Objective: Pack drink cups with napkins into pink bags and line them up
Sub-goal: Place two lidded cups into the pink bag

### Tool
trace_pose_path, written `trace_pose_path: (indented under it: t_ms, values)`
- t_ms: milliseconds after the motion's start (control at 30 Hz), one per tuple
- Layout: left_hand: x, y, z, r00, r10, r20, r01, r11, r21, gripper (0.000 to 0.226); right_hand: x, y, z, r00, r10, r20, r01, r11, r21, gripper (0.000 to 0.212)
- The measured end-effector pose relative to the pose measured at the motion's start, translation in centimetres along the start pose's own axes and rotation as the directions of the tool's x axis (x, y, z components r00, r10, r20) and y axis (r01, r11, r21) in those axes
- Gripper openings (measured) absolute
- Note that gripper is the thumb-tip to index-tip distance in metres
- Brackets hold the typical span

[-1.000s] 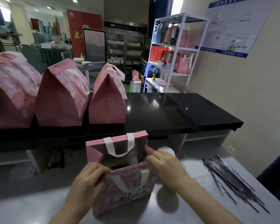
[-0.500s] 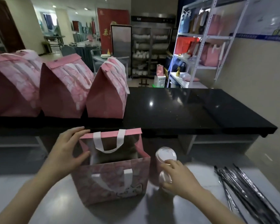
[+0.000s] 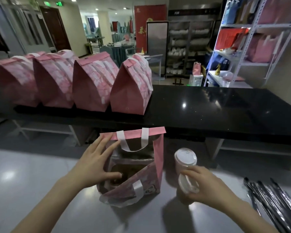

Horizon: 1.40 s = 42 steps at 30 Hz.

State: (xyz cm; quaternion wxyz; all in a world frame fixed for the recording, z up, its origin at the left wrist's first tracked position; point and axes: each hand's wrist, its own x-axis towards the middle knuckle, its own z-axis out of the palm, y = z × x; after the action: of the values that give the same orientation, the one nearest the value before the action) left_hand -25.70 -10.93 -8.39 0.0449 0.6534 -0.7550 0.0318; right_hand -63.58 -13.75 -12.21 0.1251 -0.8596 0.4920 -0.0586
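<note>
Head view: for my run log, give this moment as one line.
phase: loading cup | left hand: presses on open pink bag | right hand: grips lidded cup beside bag | black counter: closed bags in row

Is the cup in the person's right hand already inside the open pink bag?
No, the right hand grips the cup outside the bag, just to the bag's right.

Glossy black stone counter — matt pink paper bag, translucent plastic cup
</note>
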Motion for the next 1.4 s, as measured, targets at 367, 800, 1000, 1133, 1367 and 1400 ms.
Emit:
trace_pose_path:
  t_ms: [367, 800, 1000, 1133, 1367, 1400]
  values:
    - [-1.5, 0.5, -0.5, 0.992, 0.008, -0.125, 0.003, 0.996, 0.087, 0.1, 1.6, -11.0, -15.9, 0.891, -0.263, -0.369, 0.312, 0.947, 0.079, 0.072]
    - [-0.9, -2.0, -2.2, 0.967, 0.254, -0.029, -0.244, 0.953, 0.181, 0.101, 6.5, -17.6, -4.8, 0.947, -0.319, 0.036, 0.32, 0.93, -0.182, 0.067]
    - [-0.1, -1.7, -3.7, 0.946, 0.319, 0.05, -0.322, 0.927, 0.192, 0.104, 4.7, -16.7, -2.7, 0.954, -0.287, 0.084, 0.295, 0.948, -0.119, 0.066]
    - [-0.8, -2.0, -3.2, 0.964, 0.242, 0.115, -0.26, 0.945, 0.196, 0.114, 3.7, -15.8, -2.8, 0.974, -0.205, 0.097, 0.215, 0.971, -0.107, 0.067]
    - [-2.6, -1.9, -2.4, 0.958, 0.255, 0.135, -0.271, 0.955, 0.124, 0.133, 5.2, -16.5, -3.1, 0.989, -0.149, 0.008, 0.148, 0.988, 0.031, 0.067]
    - [-2.8, -1.9, -2.3, 0.957, 0.259, 0.127, -0.274, 0.954, 0.119, 0.135, 5.5, -17.0, -2.7, 0.985, -0.17, -0.001, 0.17, 0.984, 0.05, 0.066]
